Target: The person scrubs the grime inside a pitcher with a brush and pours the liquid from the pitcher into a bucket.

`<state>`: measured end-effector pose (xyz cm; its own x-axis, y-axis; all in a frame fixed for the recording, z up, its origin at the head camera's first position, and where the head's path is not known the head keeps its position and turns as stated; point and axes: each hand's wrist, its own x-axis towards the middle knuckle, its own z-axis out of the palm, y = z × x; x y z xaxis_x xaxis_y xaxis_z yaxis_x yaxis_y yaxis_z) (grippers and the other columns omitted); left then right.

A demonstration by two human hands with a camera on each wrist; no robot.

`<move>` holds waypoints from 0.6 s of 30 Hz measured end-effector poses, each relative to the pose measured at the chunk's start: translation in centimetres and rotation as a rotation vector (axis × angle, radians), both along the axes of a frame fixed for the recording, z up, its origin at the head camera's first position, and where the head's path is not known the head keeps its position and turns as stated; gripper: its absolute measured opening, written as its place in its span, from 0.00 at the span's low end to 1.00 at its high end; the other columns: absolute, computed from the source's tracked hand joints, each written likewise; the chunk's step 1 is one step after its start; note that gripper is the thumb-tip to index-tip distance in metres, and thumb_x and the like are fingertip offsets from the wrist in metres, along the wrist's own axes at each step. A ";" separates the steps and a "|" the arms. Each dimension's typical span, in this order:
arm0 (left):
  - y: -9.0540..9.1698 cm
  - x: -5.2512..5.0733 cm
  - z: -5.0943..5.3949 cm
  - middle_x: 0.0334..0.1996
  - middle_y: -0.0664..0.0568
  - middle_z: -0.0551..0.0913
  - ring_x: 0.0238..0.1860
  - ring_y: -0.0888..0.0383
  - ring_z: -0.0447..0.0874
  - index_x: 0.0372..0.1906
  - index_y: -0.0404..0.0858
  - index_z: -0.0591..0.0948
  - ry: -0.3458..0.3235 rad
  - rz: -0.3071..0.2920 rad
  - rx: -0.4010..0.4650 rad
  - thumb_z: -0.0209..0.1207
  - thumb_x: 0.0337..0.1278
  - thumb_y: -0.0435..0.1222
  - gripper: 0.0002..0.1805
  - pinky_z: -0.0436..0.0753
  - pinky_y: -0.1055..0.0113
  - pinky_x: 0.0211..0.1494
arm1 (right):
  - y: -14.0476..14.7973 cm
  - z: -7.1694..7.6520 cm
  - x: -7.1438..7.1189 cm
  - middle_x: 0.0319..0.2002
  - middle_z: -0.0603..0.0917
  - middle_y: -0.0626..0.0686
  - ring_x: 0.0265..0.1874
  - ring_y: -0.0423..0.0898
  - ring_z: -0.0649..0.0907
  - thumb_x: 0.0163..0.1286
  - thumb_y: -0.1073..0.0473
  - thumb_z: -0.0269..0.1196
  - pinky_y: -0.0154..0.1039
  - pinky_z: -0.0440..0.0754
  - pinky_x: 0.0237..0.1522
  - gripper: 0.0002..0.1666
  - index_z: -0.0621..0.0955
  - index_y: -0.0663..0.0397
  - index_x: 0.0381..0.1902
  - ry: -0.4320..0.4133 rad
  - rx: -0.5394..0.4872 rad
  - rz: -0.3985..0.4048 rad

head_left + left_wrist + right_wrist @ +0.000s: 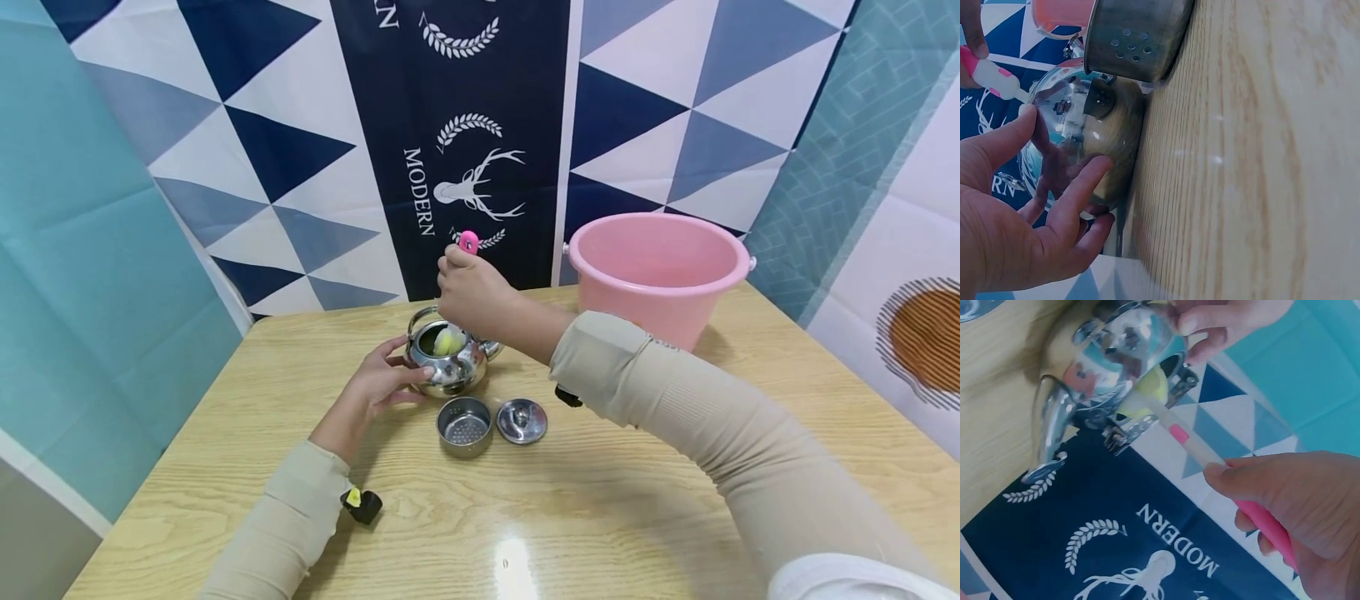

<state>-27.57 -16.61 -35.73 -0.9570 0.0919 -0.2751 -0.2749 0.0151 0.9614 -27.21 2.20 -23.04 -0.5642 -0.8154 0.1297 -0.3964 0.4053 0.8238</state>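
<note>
A shiny metal teapot (453,379) stands on the table, its lid off. My left hand (378,379) holds its left side; in the left wrist view the thumb of that hand (1035,231) is at the rim and the fingers curve along the body (1094,137). Above the pot, my right hand (480,292) grips the pink end of a pink-and-white brush handle (1266,528). The brush's yellow and white head (447,342) sits in the pot's mouth, its lower part hidden inside. The pot's spout (1054,425) points away from my left hand.
A perforated metal strainer cup (465,429) and a round metal lid (522,422) lie on the table (420,517) just in front of the teapot. A large pink bucket (637,308) stands at the back right. Patterned cloth (300,100) hangs behind the table.
</note>
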 end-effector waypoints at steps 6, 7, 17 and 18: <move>0.0 0.1 0.0 0.60 0.37 0.65 0.49 0.45 0.78 0.76 0.48 0.56 -0.004 -0.002 -0.004 0.65 0.56 0.25 0.47 0.86 0.51 0.47 | -1.0 0.3 0.5 0.36 0.85 0.45 0.40 0.47 0.72 0.72 0.58 0.56 0.45 0.61 0.53 0.14 0.88 0.40 0.34 -0.001 0.012 0.021; 0.0 0.2 0.1 0.60 0.37 0.65 0.49 0.45 0.78 0.76 0.48 0.56 -0.005 -0.002 -0.004 0.66 0.56 0.25 0.47 0.86 0.51 0.47 | -1.2 0.3 0.5 0.36 0.85 0.45 0.40 0.47 0.72 0.72 0.58 0.56 0.45 0.60 0.53 0.14 0.88 0.40 0.34 -0.001 0.013 0.026; 0.0 0.2 0.2 0.59 0.38 0.65 0.49 0.45 0.78 0.76 0.47 0.56 0.005 -0.017 0.003 0.66 0.55 0.25 0.47 0.86 0.51 0.47 | -2.5 -0.1 0.3 0.37 0.84 0.44 0.41 0.48 0.71 0.74 0.58 0.53 0.46 0.59 0.53 0.16 0.87 0.38 0.36 0.004 0.009 -0.004; 0.0 0.2 0.2 0.59 0.38 0.66 0.49 0.45 0.78 0.76 0.47 0.56 0.004 -0.017 0.005 0.66 0.55 0.25 0.47 0.86 0.51 0.47 | -2.5 -0.2 0.2 0.37 0.84 0.44 0.41 0.48 0.71 0.74 0.58 0.52 0.46 0.59 0.53 0.16 0.87 0.38 0.37 0.005 0.012 -0.019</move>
<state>-27.39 -16.62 -35.48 -0.9563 0.1094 -0.2710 -0.2710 0.0151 0.9625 -27.01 -0.33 -23.21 -0.5786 -0.8063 0.1229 -0.3851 0.4029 0.8303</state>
